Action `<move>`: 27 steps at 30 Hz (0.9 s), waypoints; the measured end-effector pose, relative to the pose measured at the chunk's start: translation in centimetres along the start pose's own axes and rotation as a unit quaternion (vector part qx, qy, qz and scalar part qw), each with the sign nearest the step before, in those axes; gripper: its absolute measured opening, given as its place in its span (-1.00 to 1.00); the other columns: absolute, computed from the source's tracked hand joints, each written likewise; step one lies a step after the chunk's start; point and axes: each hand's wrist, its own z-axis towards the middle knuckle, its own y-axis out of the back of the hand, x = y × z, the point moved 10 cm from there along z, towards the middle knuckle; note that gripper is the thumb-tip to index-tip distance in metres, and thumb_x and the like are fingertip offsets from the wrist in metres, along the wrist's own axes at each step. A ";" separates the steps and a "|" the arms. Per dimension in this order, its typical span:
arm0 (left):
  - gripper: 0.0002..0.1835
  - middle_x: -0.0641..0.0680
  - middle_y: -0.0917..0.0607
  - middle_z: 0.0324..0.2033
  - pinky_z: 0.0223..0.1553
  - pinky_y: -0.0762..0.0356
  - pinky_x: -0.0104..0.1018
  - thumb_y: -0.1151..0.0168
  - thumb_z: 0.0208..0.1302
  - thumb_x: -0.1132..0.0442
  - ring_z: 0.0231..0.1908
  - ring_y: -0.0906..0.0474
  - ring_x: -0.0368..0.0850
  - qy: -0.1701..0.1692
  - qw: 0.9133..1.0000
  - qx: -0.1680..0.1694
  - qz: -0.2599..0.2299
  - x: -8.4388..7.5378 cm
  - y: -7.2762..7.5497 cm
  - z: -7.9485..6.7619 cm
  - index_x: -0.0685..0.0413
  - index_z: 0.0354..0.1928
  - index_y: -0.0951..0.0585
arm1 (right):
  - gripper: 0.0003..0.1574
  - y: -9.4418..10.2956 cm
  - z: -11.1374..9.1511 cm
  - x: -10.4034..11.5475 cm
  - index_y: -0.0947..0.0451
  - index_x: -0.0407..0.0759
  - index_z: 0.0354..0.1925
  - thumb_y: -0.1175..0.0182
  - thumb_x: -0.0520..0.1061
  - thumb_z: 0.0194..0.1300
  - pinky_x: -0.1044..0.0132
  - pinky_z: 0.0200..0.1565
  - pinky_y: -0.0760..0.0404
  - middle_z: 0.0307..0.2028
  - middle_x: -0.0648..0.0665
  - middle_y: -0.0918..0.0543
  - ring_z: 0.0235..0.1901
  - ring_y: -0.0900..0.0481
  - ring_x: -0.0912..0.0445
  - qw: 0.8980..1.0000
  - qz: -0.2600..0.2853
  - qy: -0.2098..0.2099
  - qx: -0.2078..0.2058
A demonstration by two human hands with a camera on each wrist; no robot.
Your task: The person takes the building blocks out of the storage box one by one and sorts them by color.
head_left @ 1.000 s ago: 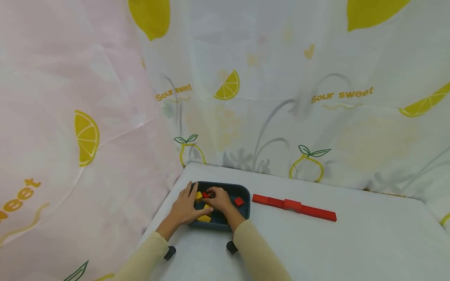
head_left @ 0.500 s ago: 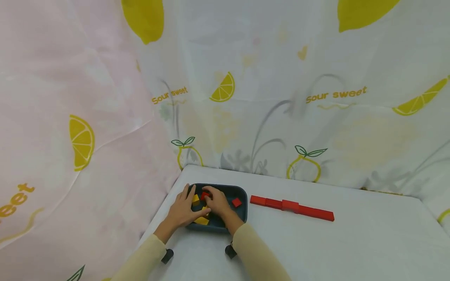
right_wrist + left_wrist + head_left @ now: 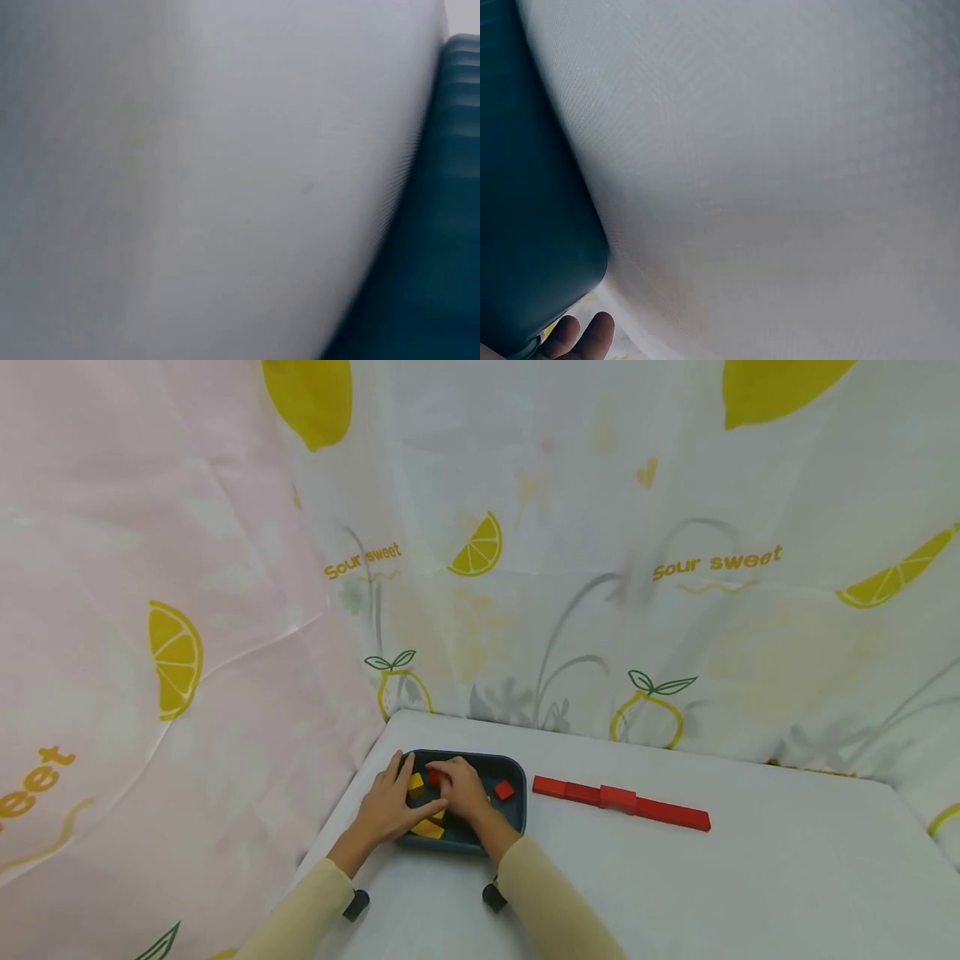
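A dark blue tray (image 3: 517,764) on the white table holds several yellow and red blocks. My left hand (image 3: 386,808) rests over its left side, fingers spread along the rim and thumb reaching inward above a yellow block (image 3: 427,829). Another yellow block (image 3: 416,784) lies by those fingers. My right hand (image 3: 462,789) reaches into the tray, its curled fingertips at a red block (image 3: 433,776), partly hidden, which it seems to pinch. One more red block (image 3: 504,790) lies at the tray's right side. In the left wrist view, fingertips (image 3: 596,336) show beyond the tray's corner.
Right of the tray, red blocks (image 3: 618,798) form a long row on the white table (image 3: 675,893). A printed lemon curtain (image 3: 570,527) stands behind, and a pinkish curtain (image 3: 247,735) on the left. A black wrist camera (image 3: 494,897) hangs near the right sleeve.
The head view has shifted slightly. My right fingers have shifted a little around the red block, while a bit of yellow now shows at the right hand's right side. My left hand stays at the rim.
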 end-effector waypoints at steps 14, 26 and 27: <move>0.19 0.24 -0.01 0.54 0.17 -0.38 0.37 -0.08 0.07 -0.59 0.36 -0.24 0.40 0.007 1.000 -0.007 0.001 0.2 -0.1 -0.1 0.03 0.56 -0.07 | -0.71 0.4 -0.5 0.7 -0.69 -0.26 -0.01 -0.09 -0.28 0.44 0.19 -0.04 -0.66 -0.09 -0.21 -0.64 -0.09 -0.63 -0.03 0.999 0.032 0.010 -0.014; 0.18 0.24 -0.02 0.54 0.20 -0.33 0.41 -0.08 0.07 -0.59 0.36 -0.23 0.46 0.008 1.000 -0.007 -0.015 0.2 0.1 -0.1 0.02 0.56 -0.09 | -0.58 -0.4 -0.3 -0.8 -0.68 -0.22 0.00 -0.46 -0.17 0.14 0.41 -0.25 -0.60 -0.11 -0.17 -0.62 -0.26 -0.57 0.11 0.996 0.043 -0.059 0.042; 0.18 0.24 -0.02 0.54 0.20 -0.32 0.42 -0.07 0.07 -0.59 0.36 -0.22 0.46 0.007 1.000 -0.006 -0.016 0.2 0.1 0.0 0.02 0.56 -0.08 | -0.58 -0.5 -0.3 -0.9 -0.67 -0.21 -0.01 -0.46 -0.17 0.14 0.42 -0.25 -0.59 -0.11 -0.16 -0.62 -0.27 -0.56 0.13 0.996 0.040 -0.061 0.045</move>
